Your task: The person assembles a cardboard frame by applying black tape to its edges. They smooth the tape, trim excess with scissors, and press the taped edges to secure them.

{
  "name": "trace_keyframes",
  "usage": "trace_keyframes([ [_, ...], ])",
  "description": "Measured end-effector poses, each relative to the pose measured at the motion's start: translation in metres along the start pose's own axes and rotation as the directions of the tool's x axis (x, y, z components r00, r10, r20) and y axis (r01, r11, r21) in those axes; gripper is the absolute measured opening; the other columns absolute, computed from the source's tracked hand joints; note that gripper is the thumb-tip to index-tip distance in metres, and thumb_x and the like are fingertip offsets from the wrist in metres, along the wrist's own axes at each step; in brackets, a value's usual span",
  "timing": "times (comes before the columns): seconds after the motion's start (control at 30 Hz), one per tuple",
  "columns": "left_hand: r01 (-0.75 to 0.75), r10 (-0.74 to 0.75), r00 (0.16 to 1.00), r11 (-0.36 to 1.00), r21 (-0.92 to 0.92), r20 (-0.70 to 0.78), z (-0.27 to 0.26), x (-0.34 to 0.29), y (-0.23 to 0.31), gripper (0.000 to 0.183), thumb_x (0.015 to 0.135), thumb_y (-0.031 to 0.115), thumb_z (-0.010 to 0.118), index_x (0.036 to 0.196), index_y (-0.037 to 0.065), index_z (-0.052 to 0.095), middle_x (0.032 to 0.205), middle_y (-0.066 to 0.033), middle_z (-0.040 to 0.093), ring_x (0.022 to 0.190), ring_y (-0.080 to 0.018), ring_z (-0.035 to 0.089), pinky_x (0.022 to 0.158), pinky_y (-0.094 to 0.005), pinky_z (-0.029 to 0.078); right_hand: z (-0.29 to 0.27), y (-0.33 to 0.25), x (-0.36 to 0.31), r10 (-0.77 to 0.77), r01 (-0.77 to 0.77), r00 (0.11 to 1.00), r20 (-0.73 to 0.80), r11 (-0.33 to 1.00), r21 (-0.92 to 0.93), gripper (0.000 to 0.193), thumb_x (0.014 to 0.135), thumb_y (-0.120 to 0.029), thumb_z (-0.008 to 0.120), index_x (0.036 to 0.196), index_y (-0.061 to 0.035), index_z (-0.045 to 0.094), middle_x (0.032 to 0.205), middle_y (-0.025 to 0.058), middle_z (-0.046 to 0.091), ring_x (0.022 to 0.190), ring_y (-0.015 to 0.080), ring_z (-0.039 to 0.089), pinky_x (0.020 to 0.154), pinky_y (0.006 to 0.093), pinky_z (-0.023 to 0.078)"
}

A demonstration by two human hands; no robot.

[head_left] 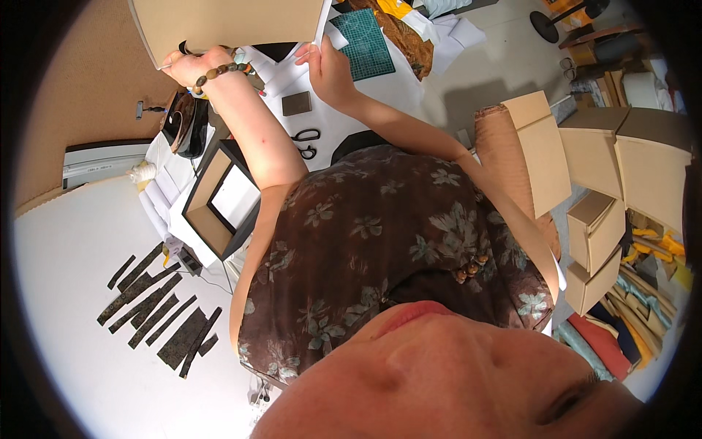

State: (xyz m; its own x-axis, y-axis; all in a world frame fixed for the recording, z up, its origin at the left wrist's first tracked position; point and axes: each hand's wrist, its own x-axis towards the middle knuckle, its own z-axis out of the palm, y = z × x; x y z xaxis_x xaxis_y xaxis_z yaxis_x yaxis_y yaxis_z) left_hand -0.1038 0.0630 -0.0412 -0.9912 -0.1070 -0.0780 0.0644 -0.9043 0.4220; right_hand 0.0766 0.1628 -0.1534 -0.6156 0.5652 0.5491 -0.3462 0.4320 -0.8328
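Note:
A large tan board (230, 25) with pale edges is held up at the top of the view, its upper part cut off by the picture's edge. My left hand (196, 66), a beaded bracelet at its wrist, grips the board's lower left corner. At the lower right corner, the fingers of my right hand (330, 73) close on the edge. Below the hands, a small dark square block (297, 104) lies on the white tabletop (329, 121). Black-handled scissors (308, 144) lie closer to my body, partly hidden by my left forearm.
A green cutting mat (371, 45) lies beyond my right hand. At left stand a black box frame (235, 233) and a glossy black bag (191, 124). Dark patterned strips (150, 300) are spread on a white surface. Cardboard boxes (589, 150) and a brown fabric roll (501, 157) stand right.

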Motion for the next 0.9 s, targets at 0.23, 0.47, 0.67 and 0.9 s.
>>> trace_keyframes([
  [0.23, -0.056, 0.054, 0.997, 0.997, 0.046, 0.056, 0.004, 0.001, -0.002, 0.007, 0.089, 0.014, 0.045, 0.095, 0.015, 0.048, 0.107, 0.0003, 0.053, 0.091, -0.0214, 0.044, 0.088, -0.0427, 0.044, 0.001, 0.008, 0.003, -0.091, 0.09, 0.995, -0.045, 0.996, -0.02, 0.024, 0.092, -0.003, 0.042, 0.115, 0.003, 0.044, 0.081, 0.0118, 0.066, 0.07, 0.0242, 0.068, 0.059, 0.0348, 0.052],
  [0.47, -0.087, 0.09, 0.995, 0.995, 0.057, -0.05, 0.015, -0.018, 0.0, 0.041, 0.092, 0.015, 0.046, 0.132, 0.023, 0.044, 0.128, 0.0008, 0.049, 0.1, -0.0226, 0.048, 0.094, -0.0457, 0.044, 0.005, 0.004, 0.004, 0.021, -0.022, 0.999, 0.026, 0.999, 0.049, 0.02, 0.09, -0.001, 0.042, 0.109, 0.0012, 0.047, 0.082, 0.0105, 0.067, 0.069, 0.0246, 0.068, 0.061, 0.0352, 0.052],
  [0.67, -0.335, 0.31, 0.933, 0.933, 0.128, 0.184, 0.006, -0.038, 0.006, 0.042, 0.094, 0.003, 0.04, 0.135, 0.012, 0.042, 0.123, -0.0073, 0.052, 0.099, -0.0226, 0.052, 0.088, -0.0412, 0.049, -0.042, 0.071, -0.03, 0.254, -0.231, 0.956, 0.148, 0.96, -0.158, 0.024, 0.095, -0.005, 0.043, 0.117, 0.0023, 0.043, 0.098, 0.0127, 0.067, 0.085, 0.0228, 0.067, 0.073, 0.0353, 0.051],
  [0.9, -0.705, 0.465, 0.694, 0.281, 0.652, 0.55, -0.039, -0.09, -0.004, 0.041, 0.087, -0.003, 0.053, 0.127, 0.0, 0.057, 0.089, 0.0, 0.062, 0.073, -0.0096, 0.05, 0.075, -0.0244, 0.046, -0.15, 0.001, 0.025, -0.392, 0.248, 0.901, -0.188, 0.818, -0.52, 0.057, 0.075, 0.002, 0.062, 0.129, -0.0018, 0.045, 0.127, 0.018, 0.047, 0.121, 0.0349, 0.043, 0.103, 0.0411, 0.034],
])
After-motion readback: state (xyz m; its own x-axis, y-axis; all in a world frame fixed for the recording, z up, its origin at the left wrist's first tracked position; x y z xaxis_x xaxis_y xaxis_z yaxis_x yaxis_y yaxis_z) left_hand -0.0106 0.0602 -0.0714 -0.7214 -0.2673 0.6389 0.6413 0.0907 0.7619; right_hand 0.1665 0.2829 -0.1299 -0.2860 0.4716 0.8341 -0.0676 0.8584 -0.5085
